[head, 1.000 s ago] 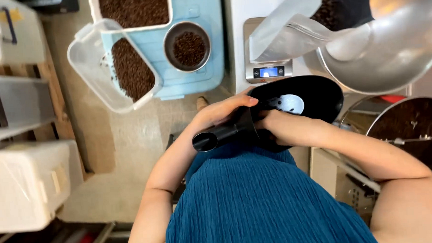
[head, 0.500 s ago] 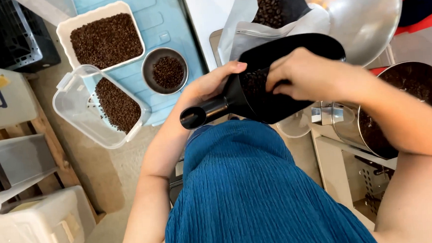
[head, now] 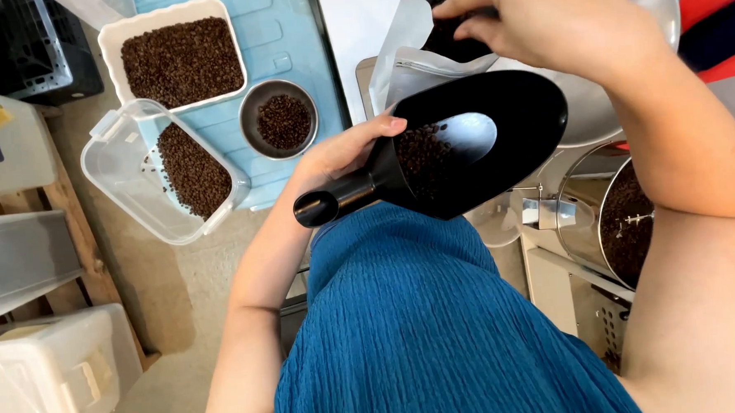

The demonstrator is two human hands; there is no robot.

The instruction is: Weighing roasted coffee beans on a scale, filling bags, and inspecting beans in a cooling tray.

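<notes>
The black scoop [head: 472, 144] is filling the space just below the white bag [head: 415, 68], and the big metal bowl [head: 626, 71] is crowding the right. On the blue mat [head: 294, 36], the white tray [head: 181, 62], clear tub [head: 163, 170] and small bowl [head: 279, 119] are sitting close together, leaving only thin gaps.

right hand [head: 541, 17] has been lifted off the black scoop [head: 472, 144] and is now placed at the mouth of the white pouch [head: 415, 64], pinching its rim. scoop is left held by the left hand [head: 344, 154] alone, at the handle. scoop interior is now uncovered; a few coffee beans [head: 419, 150] are seen inside. the view has shifted, bringing trays and pouch closer.
</notes>
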